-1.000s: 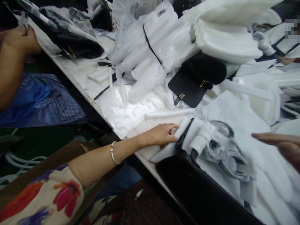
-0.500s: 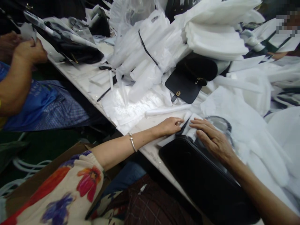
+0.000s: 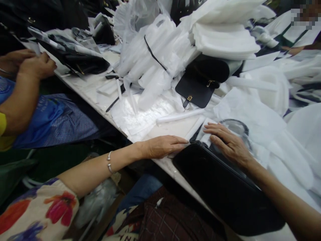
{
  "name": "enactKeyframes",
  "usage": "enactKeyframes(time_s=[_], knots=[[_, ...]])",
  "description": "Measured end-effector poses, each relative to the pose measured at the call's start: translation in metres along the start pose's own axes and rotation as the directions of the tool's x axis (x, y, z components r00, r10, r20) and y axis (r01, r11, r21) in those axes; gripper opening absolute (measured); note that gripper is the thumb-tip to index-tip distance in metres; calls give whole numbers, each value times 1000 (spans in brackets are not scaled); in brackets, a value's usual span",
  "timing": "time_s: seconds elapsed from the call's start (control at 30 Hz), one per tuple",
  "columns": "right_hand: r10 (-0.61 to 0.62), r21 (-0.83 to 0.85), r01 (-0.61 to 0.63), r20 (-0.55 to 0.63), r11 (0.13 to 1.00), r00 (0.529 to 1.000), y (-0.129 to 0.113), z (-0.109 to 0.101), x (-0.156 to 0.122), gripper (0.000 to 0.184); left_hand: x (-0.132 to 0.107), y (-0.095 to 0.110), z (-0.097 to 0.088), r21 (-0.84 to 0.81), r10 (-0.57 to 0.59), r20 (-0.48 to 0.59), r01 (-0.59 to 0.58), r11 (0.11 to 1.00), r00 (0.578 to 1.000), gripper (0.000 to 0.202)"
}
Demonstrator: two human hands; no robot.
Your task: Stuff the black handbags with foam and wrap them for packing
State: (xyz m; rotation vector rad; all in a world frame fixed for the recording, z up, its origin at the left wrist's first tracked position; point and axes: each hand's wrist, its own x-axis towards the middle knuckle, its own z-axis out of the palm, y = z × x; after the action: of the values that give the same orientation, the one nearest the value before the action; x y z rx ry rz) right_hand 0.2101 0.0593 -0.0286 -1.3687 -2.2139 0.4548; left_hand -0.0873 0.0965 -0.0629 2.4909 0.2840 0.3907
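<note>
A black bag [image 3: 225,190] lies on its side along the near edge of the table, its broad flat face towards me. My left hand [image 3: 165,146] is open, fingers stretched out together and tips at the bag's left top corner. My right hand [image 3: 230,144] is open, its fingers resting on a white wrapped piece [image 3: 206,138] beside the bag's upper edge. A dark strap end [image 3: 195,135] sticks up between the two hands. Clear plastic with a dark rim [image 3: 237,126] lies behind my right hand, which partly hides it.
Behind stands a small black flap bag [image 3: 194,88] with gold clasps. White foam sheets [image 3: 223,42] and plastic sleeves [image 3: 155,50] are heaped at the back; more white padding [image 3: 263,134] covers the right. At left, a co-worker's hands [image 3: 37,65] hold a pale sheet.
My left hand has drawn back left from the strap end, its curled fingers now straightened. My right hand stays almost in place. The view has shifted slightly, and the co-worker's hands have moved right.
</note>
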Motion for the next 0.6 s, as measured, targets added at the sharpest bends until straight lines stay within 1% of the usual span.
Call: enactKeyframes(time_s=[0.07, 0.17, 0.23, 0.33, 0.43, 0.53, 0.6], knots=[[0, 1, 0, -1, 1000, 1000, 0, 0, 0, 25, 2, 2, -1, 18, 37, 74, -39, 999, 997, 44], [-1, 4, 1, -2, 1000, 1000, -1, -1, -1, 24, 13, 0, -8, -29, 102, 139, -99, 995, 985, 42], [4, 8, -4, -5, 1000, 1000, -2, -1, -1, 25, 18, -2, -16, -88, 133, 184, -118, 989, 974, 47], [11, 14, -11, -17, 1000, 1000, -3, -1, 0, 25, 22, -5, -27, -171, 146, 248, -105, 980, 958, 62], [2, 20, -2, -18, 1000, 1000, -3, -2, 1, 25, 24, -6, -34, -198, 154, 286, -99, 975, 946, 70], [0, 34, 0, -17, 999, 1000, -2, -2, 1, 26, 26, -9, -35, -184, 161, 312, -107, 977, 936, 69], [-1, 43, 1, -10, 999, 1000, -1, -2, 0, 26, 25, -13, -32, -155, 161, 320, -117, 981, 934, 66]])
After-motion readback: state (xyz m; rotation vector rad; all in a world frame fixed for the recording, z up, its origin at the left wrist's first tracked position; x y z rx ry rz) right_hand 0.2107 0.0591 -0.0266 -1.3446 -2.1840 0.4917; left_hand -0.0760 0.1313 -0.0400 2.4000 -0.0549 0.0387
